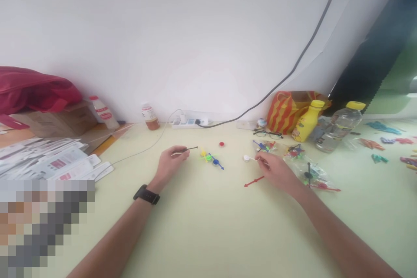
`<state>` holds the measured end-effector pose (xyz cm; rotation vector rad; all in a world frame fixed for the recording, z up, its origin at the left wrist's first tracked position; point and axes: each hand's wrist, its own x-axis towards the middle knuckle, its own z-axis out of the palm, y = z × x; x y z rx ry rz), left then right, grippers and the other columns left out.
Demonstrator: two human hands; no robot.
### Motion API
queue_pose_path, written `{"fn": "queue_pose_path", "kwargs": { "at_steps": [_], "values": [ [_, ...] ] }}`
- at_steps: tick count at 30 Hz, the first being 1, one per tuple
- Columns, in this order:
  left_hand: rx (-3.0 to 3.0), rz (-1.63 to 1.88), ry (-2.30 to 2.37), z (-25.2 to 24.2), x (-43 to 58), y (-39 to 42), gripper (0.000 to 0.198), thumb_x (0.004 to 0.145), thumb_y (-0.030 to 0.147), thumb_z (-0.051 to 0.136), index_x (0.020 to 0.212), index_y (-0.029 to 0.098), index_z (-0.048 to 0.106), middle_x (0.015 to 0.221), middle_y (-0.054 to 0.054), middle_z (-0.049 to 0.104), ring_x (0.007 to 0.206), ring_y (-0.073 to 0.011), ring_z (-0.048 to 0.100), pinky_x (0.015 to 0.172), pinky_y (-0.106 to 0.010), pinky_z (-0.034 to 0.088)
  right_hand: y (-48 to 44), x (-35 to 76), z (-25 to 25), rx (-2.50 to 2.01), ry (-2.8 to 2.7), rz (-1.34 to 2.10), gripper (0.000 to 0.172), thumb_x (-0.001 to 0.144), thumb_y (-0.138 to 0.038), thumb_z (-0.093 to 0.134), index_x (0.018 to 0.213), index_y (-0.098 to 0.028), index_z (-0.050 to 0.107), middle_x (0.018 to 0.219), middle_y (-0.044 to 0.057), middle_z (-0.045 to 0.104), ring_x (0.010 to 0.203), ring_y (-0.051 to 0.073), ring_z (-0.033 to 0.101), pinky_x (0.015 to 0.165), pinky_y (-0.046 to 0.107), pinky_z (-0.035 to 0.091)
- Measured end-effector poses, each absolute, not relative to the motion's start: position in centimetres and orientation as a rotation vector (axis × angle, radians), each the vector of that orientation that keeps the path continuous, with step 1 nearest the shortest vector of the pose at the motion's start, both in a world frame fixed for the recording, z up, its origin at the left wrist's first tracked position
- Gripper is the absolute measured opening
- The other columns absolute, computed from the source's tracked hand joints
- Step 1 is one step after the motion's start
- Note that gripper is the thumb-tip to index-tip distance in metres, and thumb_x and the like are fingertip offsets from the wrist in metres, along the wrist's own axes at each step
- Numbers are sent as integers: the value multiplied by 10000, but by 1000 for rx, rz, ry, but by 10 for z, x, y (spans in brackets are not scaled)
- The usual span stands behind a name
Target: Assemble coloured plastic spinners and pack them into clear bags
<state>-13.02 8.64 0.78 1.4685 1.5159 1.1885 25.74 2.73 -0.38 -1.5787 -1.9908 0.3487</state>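
My left hand point(172, 160), wearing a black watch, is closed on a thin black plastic arrow point(193, 148) that points right. Beside its tip lie yellow, green and blue arrow pieces point(208, 157) with round discs. My right hand point(272, 168) pinches a thin white plastic arrow point(252, 159), partly hidden by the fingers. Touching or just beyond its far end is a white round disc point(246, 158); I cannot tell whether they are joined. Under the right hand a red arrow point(254, 181) lies on the table. A small red disc point(222, 144) sits further back, between the hands.
Clear bags of coloured arrow pieces point(321, 176) lie right of my right hand. Behind them stand glasses point(267, 134), a striped bag point(282, 115), a yellow bottle point(306, 122) and a clear bottle point(339, 128). A power strip point(189, 123) lies by the wall. White packets point(55, 160) cover the left.
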Motion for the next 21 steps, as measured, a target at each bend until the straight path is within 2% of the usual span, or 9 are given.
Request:
{"fn": "queue_pose_path", "kwargs": {
  "at_steps": [3, 6, 10, 13, 17, 21],
  "values": [
    [1839, 1060, 1685, -1, -132, 89, 383, 818, 523, 756, 1029, 204, 784, 1052, -93, 787, 951, -292, 742, 889, -422, 585, 23, 254, 1, -1574, -2009, 363, 136, 926, -202, 449, 920, -240, 579, 791, 7, 654, 707, 198, 593, 656, 312, 395],
    [2052, 978, 1702, -7, -129, 90, 426, 866, 539, 690, 1127, 215, 784, 1128, -102, 757, 998, -288, 721, 914, -411, 573, 19, 249, 6, -1534, -2036, 441, 125, 911, -187, 457, 897, -242, 569, 779, -6, 637, 692, 185, 581, 660, 306, 399],
    [1908, 957, 1610, -5, -125, 87, 537, 931, 549, 610, 1337, 205, 678, 1124, -87, 763, 981, -255, 735, 937, -394, 572, 12, 242, 13, -1480, -2062, 592, 114, 904, -190, 467, 863, -240, 561, 781, -8, 631, 716, 180, 585, 676, 297, 418],
    [1747, 935, 1468, 1, -123, 83, 571, 942, 555, 608, 1395, 208, 625, 1239, -90, 752, 1140, -266, 713, 1051, -399, 530, 7, 236, 17, -1443, -2085, 671, 107, 898, -199, 478, 852, -234, 567, 794, -3, 630, 720, 176, 575, 678, 292, 425],
    [1681, 901, 1369, 6, -120, 78, 582, 930, 561, 637, 1402, 220, 612, 1367, -103, 696, 1257, -271, 662, 1119, -403, 489, -1, 225, 18, -1330, -2091, 845, 110, 885, -196, 499, 858, -225, 602, 797, -1, 640, 694, 164, 562, 653, 278, 425],
    [1825, 1000, 1487, 9, -117, 75, 474, 940, 546, 627, 1291, 231, 676, 1365, -94, 689, 1143, -273, 701, 1007, -412, 550, -9, 211, 17, -1219, -2101, 998, 138, 892, -175, 501, 863, -218, 629, 798, -2, 646, 708, 161, 555, 648, 268, 424]
  ]
}}
